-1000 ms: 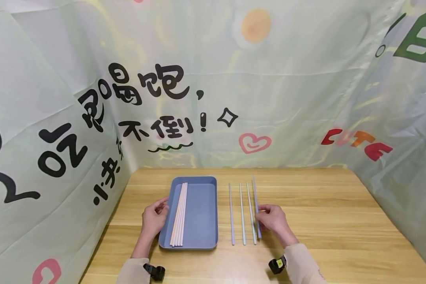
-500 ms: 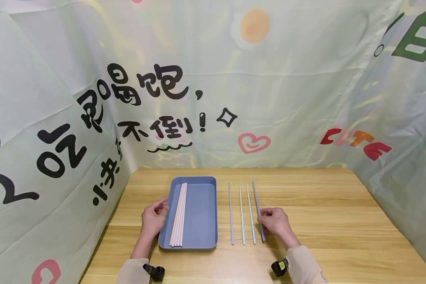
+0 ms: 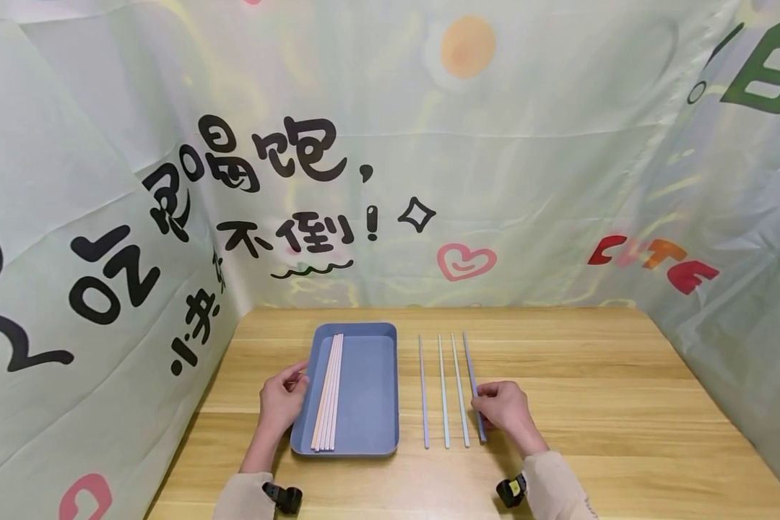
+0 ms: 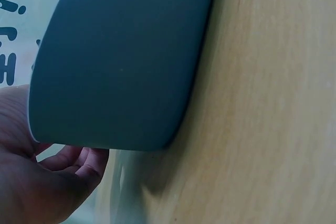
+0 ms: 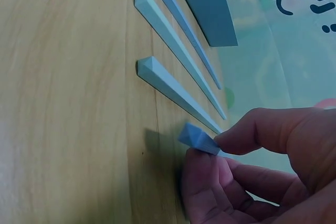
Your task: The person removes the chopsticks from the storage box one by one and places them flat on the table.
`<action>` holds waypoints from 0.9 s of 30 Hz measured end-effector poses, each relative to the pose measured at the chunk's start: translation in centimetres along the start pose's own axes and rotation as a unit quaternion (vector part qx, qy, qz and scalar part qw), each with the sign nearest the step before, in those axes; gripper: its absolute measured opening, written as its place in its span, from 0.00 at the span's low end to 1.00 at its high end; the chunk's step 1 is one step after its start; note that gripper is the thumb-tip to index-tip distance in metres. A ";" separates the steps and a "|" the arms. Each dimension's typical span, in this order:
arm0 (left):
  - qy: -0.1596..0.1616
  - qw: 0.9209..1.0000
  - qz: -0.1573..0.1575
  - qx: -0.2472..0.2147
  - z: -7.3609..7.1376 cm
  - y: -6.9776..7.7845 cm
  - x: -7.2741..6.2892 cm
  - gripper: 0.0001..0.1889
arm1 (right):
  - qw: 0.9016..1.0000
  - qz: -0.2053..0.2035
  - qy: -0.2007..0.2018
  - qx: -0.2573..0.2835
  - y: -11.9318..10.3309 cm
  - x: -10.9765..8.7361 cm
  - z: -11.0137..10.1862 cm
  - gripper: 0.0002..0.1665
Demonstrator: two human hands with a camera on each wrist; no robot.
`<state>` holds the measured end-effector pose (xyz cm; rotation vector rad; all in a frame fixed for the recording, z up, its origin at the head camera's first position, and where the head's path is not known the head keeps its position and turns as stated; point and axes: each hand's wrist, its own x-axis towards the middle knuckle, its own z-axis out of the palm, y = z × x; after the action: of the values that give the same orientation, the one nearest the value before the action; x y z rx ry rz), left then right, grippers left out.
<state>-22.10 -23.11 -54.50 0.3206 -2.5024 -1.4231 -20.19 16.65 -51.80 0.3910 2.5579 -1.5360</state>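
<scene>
My right hand (image 3: 503,406) pinches a blue-purple chopstick (image 3: 471,361) between thumb and fingers. In the right wrist view the square thick end of this chopstick (image 5: 193,136) juts from the fingers, close above the table. To its left lie three apart on the wood: a pale blue-green chopstick (image 3: 459,390), a light blue chopstick (image 3: 443,390) and a lilac chopstick (image 3: 423,390). My left hand (image 3: 282,399) grips the left rim of a blue-grey tray (image 3: 370,390). Several pale pink chopsticks (image 3: 328,393) lie bunched along the tray's left side.
The wooden table (image 3: 598,390) runs wide to the right of my right hand. A printed cloth (image 3: 526,202) with lettering stands behind the table and along both sides. Black wrist cameras sit on both sleeves.
My right hand has moved slightly right with the blue-purple chopstick, away from the blue-green one, and lowered it. Over the last half second it barely moves. The left hand and tray stay put.
</scene>
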 end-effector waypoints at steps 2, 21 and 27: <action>0.000 1.000 -0.001 0.000 0.0 0.0 0.0 0.17 | 1.000 -0.003 0.006 -0.004 0.2 0.1 0.1 0.19; -0.001 1.000 0.001 0.000 0.1 0.0 0.0 0.17 | 0.998 -0.028 0.015 -0.054 0.5 0.2 0.2 0.17; -0.002 1.000 0.003 0.000 0.0 0.0 0.0 0.17 | 0.998 -0.026 0.013 -0.057 0.4 0.2 0.2 0.18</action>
<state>-22.14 -23.12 -54.53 0.3093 -2.5050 -1.4219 -20.27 16.66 -52.34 0.3368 2.6792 -1.4021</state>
